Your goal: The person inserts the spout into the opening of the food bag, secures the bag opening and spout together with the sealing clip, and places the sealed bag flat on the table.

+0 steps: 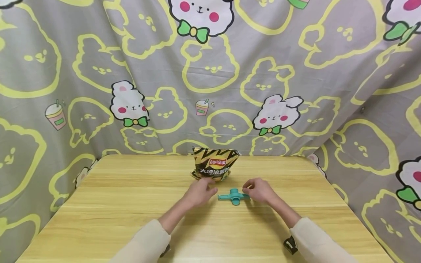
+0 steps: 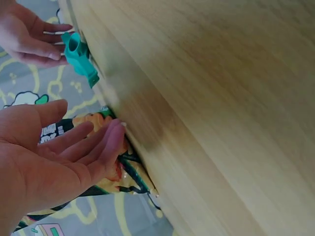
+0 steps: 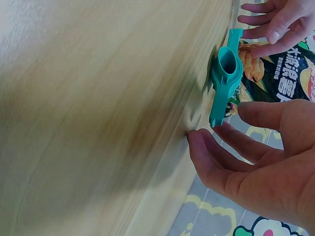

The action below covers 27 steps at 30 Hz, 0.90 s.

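A teal bag-sealing clip with a round pouring spout (image 1: 234, 196) lies on the wooden table between the two hands. The right hand (image 1: 260, 190) is at the clip's right end, its bent fingertips close to that end and the thumb held apart from them in the right wrist view. To the left of the clip, the left hand (image 1: 199, 191) has its fingers loosely bent and nothing between them. Just behind the left hand stands a black and yellow bag of potato chips (image 1: 213, 164), its lower part overlapped by the fingers.
The light wooden table (image 1: 131, 219) stretches out on both sides of the hands. A grey curtain printed with cartoon animals (image 1: 217, 98) hangs behind its far edge and along the sides. A black wrist strap piece (image 1: 290, 244) shows by the right sleeve.
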Each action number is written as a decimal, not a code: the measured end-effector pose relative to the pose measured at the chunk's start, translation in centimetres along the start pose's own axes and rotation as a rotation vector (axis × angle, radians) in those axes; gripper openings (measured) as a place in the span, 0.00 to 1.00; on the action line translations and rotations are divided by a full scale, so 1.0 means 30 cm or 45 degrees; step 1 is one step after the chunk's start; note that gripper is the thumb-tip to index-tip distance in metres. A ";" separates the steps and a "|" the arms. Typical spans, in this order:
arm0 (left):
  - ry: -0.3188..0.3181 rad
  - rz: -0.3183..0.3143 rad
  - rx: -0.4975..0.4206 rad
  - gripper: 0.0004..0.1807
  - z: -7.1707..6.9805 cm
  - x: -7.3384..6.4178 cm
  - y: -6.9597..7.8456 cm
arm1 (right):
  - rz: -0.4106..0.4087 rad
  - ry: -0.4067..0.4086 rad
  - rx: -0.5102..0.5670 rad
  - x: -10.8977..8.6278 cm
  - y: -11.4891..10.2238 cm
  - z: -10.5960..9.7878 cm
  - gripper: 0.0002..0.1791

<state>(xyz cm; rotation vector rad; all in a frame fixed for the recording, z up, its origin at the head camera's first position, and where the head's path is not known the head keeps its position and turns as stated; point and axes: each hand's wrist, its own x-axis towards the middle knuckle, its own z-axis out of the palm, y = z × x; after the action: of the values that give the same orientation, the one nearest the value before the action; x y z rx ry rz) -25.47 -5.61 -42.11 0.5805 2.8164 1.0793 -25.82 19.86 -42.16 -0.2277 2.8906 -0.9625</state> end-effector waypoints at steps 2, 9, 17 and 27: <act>0.004 -0.007 -0.028 0.21 0.005 0.004 -0.001 | -0.001 -0.019 0.005 0.001 0.002 0.001 0.11; -0.002 -0.029 -0.096 0.20 0.021 0.015 -0.008 | -0.010 -0.056 0.030 0.003 0.004 0.005 0.11; -0.041 -0.066 -0.149 0.20 0.030 0.024 0.000 | 0.040 -0.116 0.125 -0.002 -0.001 0.007 0.12; -0.076 -0.112 -0.289 0.20 0.042 0.025 0.017 | 0.070 -0.166 0.159 -0.003 -0.008 0.008 0.09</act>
<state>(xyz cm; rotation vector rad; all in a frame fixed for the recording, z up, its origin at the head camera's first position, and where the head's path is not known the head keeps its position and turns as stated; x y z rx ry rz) -25.76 -4.19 -42.67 0.4541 2.5934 1.3167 -25.68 19.55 -42.22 -0.1934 2.6939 -1.0712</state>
